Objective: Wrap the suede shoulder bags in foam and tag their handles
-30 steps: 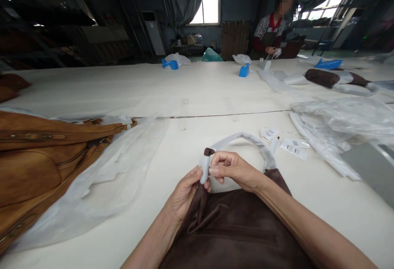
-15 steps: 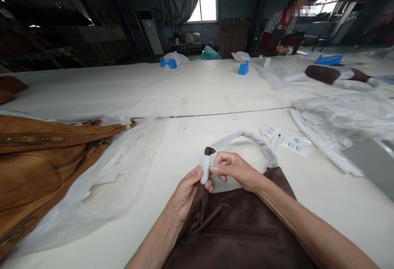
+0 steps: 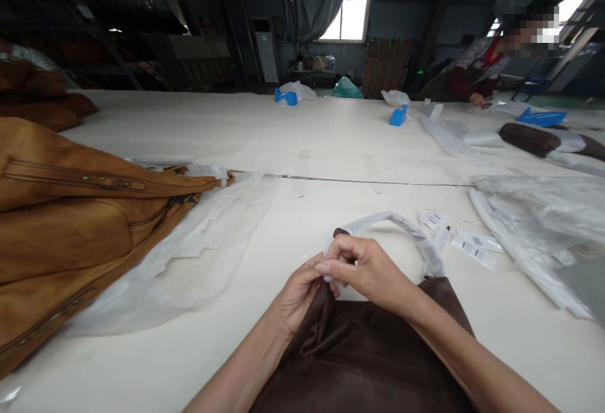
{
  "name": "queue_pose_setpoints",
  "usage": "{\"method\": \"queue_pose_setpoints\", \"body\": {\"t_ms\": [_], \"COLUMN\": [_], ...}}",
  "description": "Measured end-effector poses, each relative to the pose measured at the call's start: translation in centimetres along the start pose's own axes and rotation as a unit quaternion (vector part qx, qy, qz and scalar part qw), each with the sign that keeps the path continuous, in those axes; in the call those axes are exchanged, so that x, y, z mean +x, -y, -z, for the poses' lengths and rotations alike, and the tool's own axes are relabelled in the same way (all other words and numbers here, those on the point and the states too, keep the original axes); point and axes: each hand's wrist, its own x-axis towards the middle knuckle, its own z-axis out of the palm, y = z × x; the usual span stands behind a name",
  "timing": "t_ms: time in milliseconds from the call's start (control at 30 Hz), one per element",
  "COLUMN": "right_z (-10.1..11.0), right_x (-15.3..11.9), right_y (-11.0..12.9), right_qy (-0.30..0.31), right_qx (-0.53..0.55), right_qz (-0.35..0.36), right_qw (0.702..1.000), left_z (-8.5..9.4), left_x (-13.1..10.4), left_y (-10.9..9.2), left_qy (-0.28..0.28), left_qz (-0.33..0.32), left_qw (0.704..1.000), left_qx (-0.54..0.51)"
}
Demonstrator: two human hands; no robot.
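Observation:
A dark brown suede bag lies at the near edge of the table in front of me. Its handle, wrapped in white paper, arches up and away from the bag. My left hand grips the base of the handle where it meets the bag. My right hand pinches the white wrap at that same end, fingers closed over it. A small brown bit of bare handle shows just above my right fingers.
A large tan leather bag lies at left on clear plastic sheeting. Paper tags and crumpled plastic lie at right. Blue tools and another dark bag sit farther back. A person works at the far right.
My head has turned a little left, shifting the scene right. My right hand has slid down over the wrapped handle end, covering most of it; the left hand stays at the base.

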Motion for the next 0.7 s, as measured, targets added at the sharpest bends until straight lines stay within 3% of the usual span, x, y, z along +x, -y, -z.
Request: {"method": "queue_pose_setpoints", "body": {"t_ms": [200,700], "right_z": [2.7,2.8], "right_x": [-0.6,-0.6], "right_y": [-3.5,-5.3], "right_qy": [-0.054,-0.018], "right_qx": [0.051,0.159], "right_qz": [-0.05,-0.09], "right_qw": [0.996,0.983], "left_z": [0.1,0.6], "left_x": [0.0,0.2], "left_y": [0.2,0.5], "left_qy": [-0.007,0.019], "left_qz": [0.006,-0.011], "left_qw": [1.0,0.999], "left_qx": [0.001,0.049]}}
